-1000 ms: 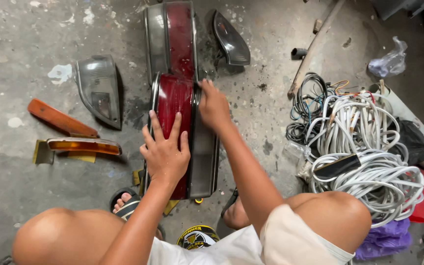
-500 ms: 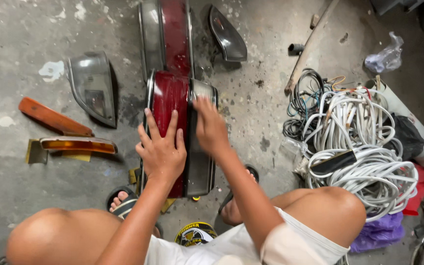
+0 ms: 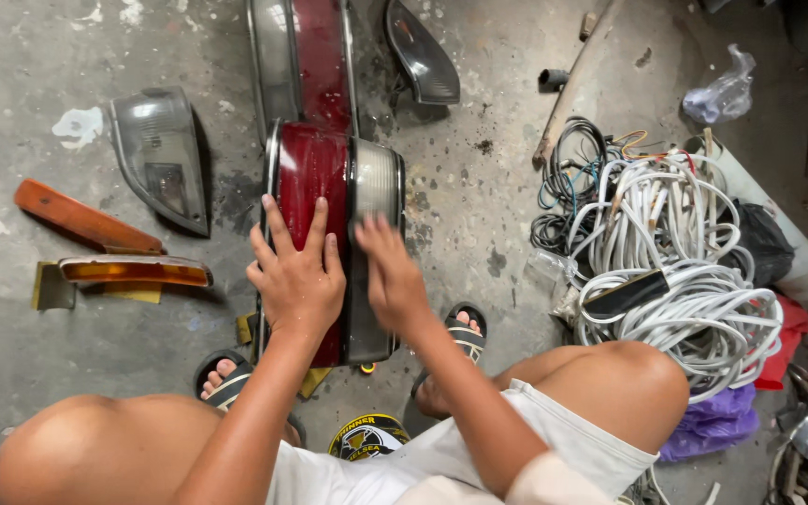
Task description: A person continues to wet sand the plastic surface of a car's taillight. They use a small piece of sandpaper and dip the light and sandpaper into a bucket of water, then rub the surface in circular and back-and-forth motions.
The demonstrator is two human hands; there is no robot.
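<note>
Directly between the squatting person's feet, the long red-and-clear plastic tail lamp (image 3: 329, 234) lies on the stained concrete floor (image 3: 479, 215); left hand (image 3: 296, 276) flat with fingers spread, right hand (image 3: 390, 281) blurred, open on the clear section. Pressing could crack it; the white cable pile (image 3: 675, 252) crowds the right, and a grey headlamp (image 3: 161, 159) sits left

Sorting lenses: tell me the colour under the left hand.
Dark red, under the left hand on the tail light; head view.
</note>
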